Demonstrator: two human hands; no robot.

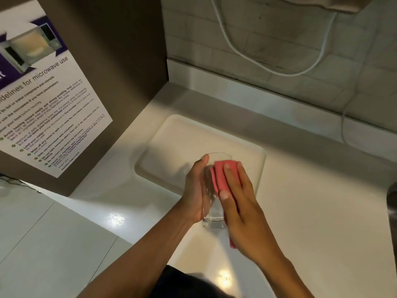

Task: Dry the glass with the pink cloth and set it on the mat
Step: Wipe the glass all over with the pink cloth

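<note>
My left hand (194, 190) grips a clear drinking glass (211, 203), held tilted above the white counter with its rim pointing away from me. My right hand (240, 203) presses a folded pink cloth (225, 175) flat against the glass's right side, fingers stretched over the cloth. A strip of the cloth hangs out below my right palm. The cream mat (178, 143), a shallow rimmed rectangle, lies on the counter just beyond and under the glass's rim end.
A brown cabinet side (120, 61) with a microwave-guidelines poster (43, 104) stands at the left. A tiled wall (279, 39) with a hanging white cable (236, 50) runs behind the counter. A dark object (392, 203) shows at the right edge.
</note>
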